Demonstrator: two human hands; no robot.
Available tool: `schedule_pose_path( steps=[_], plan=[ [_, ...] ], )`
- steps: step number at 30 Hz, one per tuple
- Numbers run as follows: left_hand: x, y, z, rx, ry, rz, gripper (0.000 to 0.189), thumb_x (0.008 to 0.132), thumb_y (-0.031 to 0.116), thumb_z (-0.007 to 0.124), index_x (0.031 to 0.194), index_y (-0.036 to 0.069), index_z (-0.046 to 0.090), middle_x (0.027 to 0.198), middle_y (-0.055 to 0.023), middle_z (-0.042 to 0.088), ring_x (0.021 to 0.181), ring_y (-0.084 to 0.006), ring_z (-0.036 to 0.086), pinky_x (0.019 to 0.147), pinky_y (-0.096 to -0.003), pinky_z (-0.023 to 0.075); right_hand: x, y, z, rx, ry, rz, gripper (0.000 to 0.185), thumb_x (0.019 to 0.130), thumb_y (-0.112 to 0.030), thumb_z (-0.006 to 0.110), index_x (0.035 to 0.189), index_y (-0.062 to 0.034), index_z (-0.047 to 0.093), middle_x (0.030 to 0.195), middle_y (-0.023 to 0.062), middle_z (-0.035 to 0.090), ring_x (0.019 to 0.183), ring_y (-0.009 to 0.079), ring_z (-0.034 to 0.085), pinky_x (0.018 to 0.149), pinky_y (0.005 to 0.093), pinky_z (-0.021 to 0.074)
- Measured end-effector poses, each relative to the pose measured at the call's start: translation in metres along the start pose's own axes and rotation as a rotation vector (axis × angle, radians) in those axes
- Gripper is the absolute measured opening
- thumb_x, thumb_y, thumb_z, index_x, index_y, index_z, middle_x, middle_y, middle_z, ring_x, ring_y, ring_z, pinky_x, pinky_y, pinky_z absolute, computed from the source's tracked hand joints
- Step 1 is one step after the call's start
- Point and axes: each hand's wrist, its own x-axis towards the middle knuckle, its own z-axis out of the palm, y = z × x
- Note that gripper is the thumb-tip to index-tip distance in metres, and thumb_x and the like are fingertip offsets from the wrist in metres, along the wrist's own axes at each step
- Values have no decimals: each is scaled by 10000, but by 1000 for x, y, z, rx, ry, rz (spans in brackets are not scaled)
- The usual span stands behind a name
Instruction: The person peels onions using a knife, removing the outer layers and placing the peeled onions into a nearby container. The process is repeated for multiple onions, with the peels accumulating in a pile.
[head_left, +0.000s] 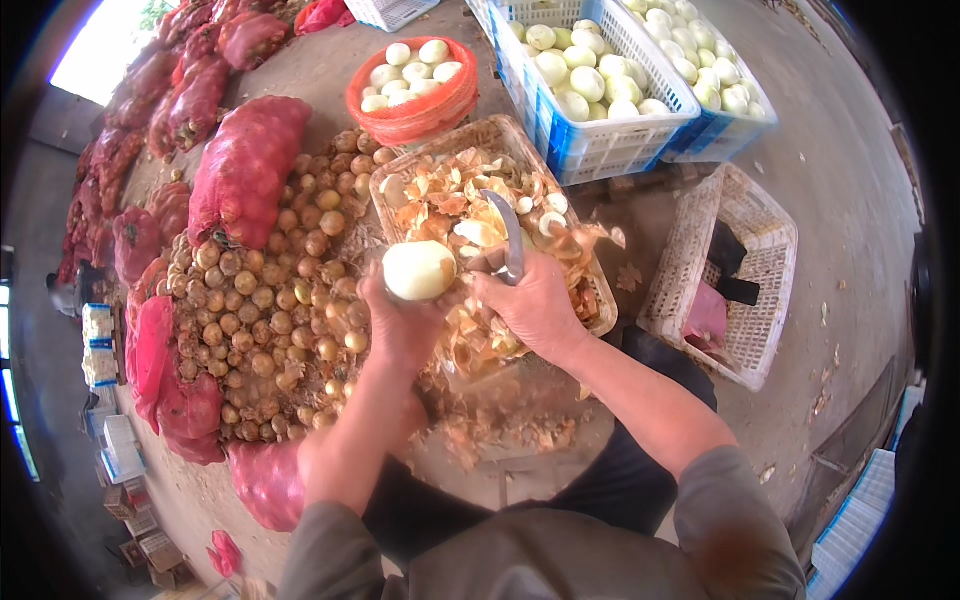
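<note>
My left hand (401, 319) holds a mostly peeled onion (418, 270), pale, with a brown patch on its right side. In my right hand (521, 296) is a small knife with a curved blade (510, 225) that points up and away from me. Both hands are close together above a plastic crate (601, 309) full of loose onion skins (480, 330) and white onion pieces. To the left lies a large heap of unpeeled onions (262, 322).
Beyond the crate stand a tub wrapped in red mesh (435, 112) and blue-and-white crates (630, 139), all holding peeled onions. A tilted white crate (772, 262) with dark and pink items lies right. Red mesh sacks (251, 165) stand left.
</note>
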Motion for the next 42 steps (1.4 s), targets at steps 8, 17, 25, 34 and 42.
schedule_pose_path(
  steps=[8,17,25,34,42],
  plan=[
    [-5,-6,5,71,-46,51,751,927,749,551,1389,157,546,1311,-75,652,1145,-231,634,902,-412,536,4,9,2,118,4,-1,128,924,14,742,1042,30,695,899,43,713,747,88,655,689,242,559],
    [-7,-3,2,131,-178,41,816,913,769,575,1408,122,534,1307,-87,660,1164,-238,642,953,-418,534,1,4,0,35,29,27,117,899,-10,773,1002,15,723,827,33,710,671,65,635,572,213,520],
    [-9,-3,6,83,-190,-5,813,911,772,581,1413,134,532,1311,-78,662,1151,-223,649,938,-395,545,2,4,-3,-16,-33,21,61,908,-29,764,941,9,730,743,18,687,632,56,625,498,204,487],
    [-7,-4,4,106,-162,41,810,914,757,591,1426,133,521,1321,-77,659,1165,-221,648,949,-388,543,1,7,2,60,-8,-26,108,901,22,750,998,27,701,850,36,705,716,83,652,648,233,541],
    [-8,0,5,140,-158,69,838,876,743,643,1425,122,522,1347,-96,649,1198,-233,642,976,-404,543,0,9,2,98,37,4,189,904,-2,772,1076,22,697,955,47,718,816,77,660,721,230,555]
  ],
)
